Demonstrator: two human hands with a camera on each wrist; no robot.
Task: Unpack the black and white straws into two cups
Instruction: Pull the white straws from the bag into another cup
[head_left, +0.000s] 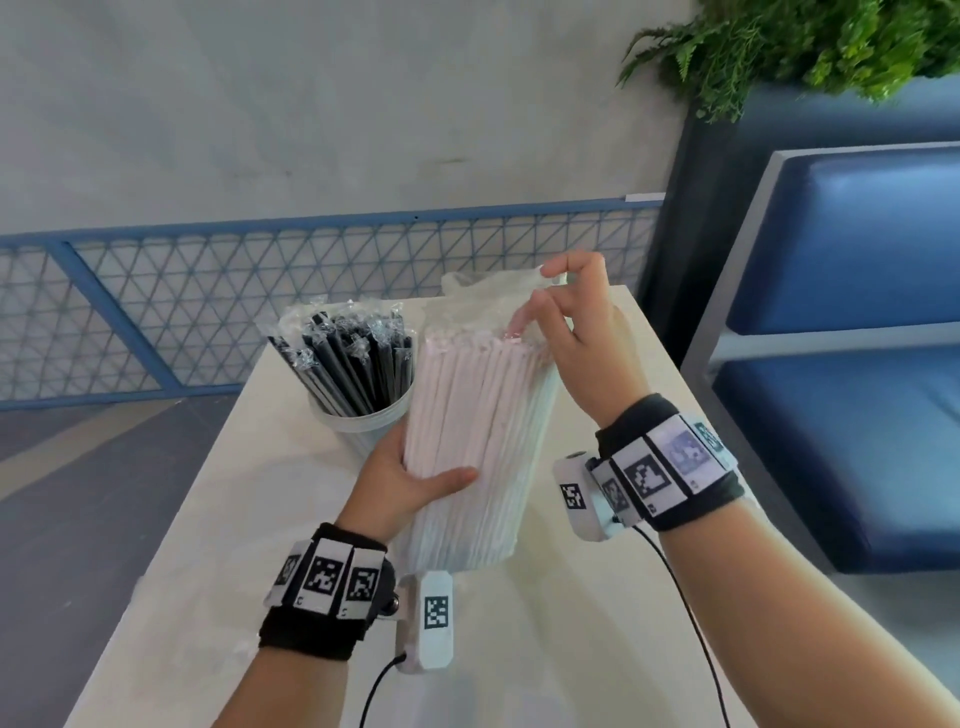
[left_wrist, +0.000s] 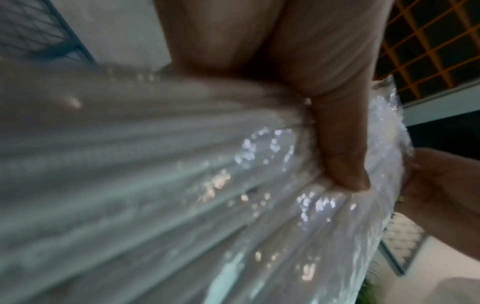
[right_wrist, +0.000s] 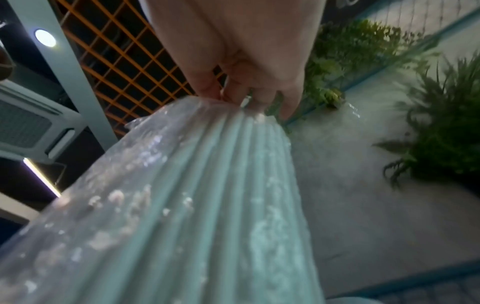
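Observation:
A thick pack of white straws (head_left: 478, 426) in clear plastic stands tilted on the table (head_left: 234, 519). My left hand (head_left: 415, 475) grips its lower side, thumb across the front. My right hand (head_left: 561, 317) pinches the loose plastic wrap (head_left: 488, 291) at the pack's top. In the left wrist view my thumb (left_wrist: 337, 144) presses the shiny wrapped straws (left_wrist: 182, 185). In the right wrist view my fingertips (right_wrist: 239, 92) hold the wrap above the straws (right_wrist: 221, 185). Behind the pack on the left, wrapped black straws (head_left: 353, 364) stand in a clear cup (head_left: 363, 421). A second cup is not visible.
A blue mesh railing (head_left: 208, 291) runs behind the table. A blue padded bench (head_left: 841, 338) stands at the right, with a green plant (head_left: 810, 47) above it. Cables from my wrist cameras hang over the table's near edge.

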